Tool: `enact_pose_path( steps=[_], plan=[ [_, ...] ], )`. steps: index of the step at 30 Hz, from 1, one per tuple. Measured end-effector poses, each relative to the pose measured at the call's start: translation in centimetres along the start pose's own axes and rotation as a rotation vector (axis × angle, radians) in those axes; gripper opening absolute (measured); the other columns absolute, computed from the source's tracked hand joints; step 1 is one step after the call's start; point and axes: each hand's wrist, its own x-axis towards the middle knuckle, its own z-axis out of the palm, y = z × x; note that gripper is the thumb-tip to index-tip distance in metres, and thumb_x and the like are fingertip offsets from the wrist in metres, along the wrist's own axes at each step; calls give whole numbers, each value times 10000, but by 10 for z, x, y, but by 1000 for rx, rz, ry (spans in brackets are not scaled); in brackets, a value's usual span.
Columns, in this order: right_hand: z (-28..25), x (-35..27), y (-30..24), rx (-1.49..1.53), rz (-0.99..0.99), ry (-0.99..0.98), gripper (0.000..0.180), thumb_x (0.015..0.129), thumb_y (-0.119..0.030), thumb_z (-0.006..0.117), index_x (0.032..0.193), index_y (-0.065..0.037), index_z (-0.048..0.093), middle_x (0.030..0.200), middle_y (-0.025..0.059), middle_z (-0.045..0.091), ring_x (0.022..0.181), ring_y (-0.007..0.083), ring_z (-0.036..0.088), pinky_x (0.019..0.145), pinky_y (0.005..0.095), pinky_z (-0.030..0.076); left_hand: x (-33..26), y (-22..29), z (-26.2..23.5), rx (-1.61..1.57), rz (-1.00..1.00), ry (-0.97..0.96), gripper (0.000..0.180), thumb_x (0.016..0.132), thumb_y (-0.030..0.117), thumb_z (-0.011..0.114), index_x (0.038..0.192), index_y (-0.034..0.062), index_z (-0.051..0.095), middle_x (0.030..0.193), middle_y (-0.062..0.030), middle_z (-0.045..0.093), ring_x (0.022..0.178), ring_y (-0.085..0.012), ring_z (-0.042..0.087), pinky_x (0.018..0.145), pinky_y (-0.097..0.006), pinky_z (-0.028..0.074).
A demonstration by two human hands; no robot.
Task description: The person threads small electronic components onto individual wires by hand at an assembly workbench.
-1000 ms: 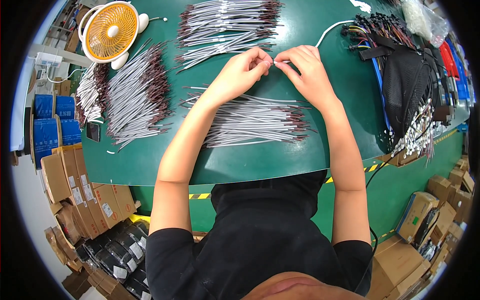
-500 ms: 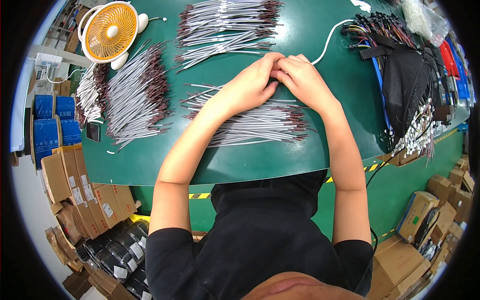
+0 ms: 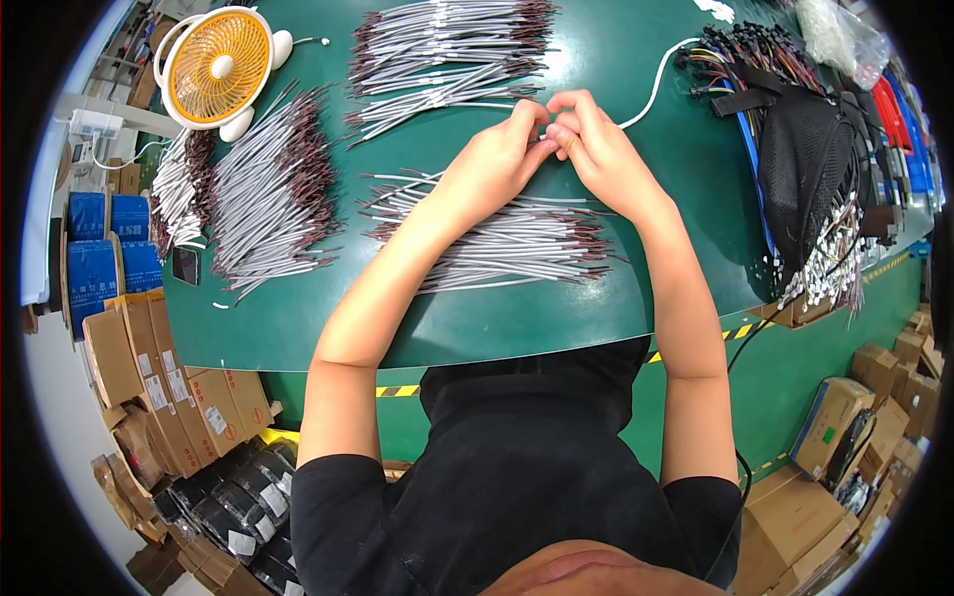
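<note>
My left hand (image 3: 494, 164) and my right hand (image 3: 599, 149) meet fingertip to fingertip above the green table (image 3: 636, 298). Both are pinched on a thin grey cable (image 3: 545, 145), which the fingers mostly hide. Under my wrists lies a pile of grey cables with dark red ends (image 3: 497, 243). Just beyond my fingers, a second pile of the same cables (image 3: 447, 50) lies on the table. A third pile (image 3: 268, 189) lies to the left.
A small orange desk fan (image 3: 217, 68) stands at the far left corner. A black mesh bag (image 3: 810, 169) and bundles of coloured wires (image 3: 740, 50) lie at the right. A white cord (image 3: 656, 79) runs past my right hand. Cardboard boxes (image 3: 149, 377) and blue reels (image 3: 99, 248) stand on the floor at the left.
My hands held a thin cable up between them, dropped onto the near pile, and have now moved a little farther from me, fingertips still together.
</note>
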Motion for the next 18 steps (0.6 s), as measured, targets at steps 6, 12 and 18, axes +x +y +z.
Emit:
enact_pose_path(
  steps=[6,12,18],
  plan=[
    [0,0,-4,10,52,-52,184,1083,-115,529,1227,-10,482,874,139,670,782,264,648,741,394,532,-2,-2,-1,3,29,-49,204,1033,100,634,1163,9,506,1024,-231,730,958,-411,732,762,-448,559],
    [5,0,-8,29,17,55,169,1082,-129,550,1215,-27,530,867,142,676,782,253,646,751,376,537,-1,15,-8,-131,-16,-48,127,1078,117,550,1105,3,502,955,-199,702,907,-372,713,791,-419,545],
    [-25,5,-2,60,0,457,175,1101,-207,574,1159,-46,607,784,14,587,700,96,519,666,258,461,3,6,-19,-155,-134,-116,148,1104,149,509,1084,3,501,880,-157,656,804,-319,653,805,-389,524]
  ],
)
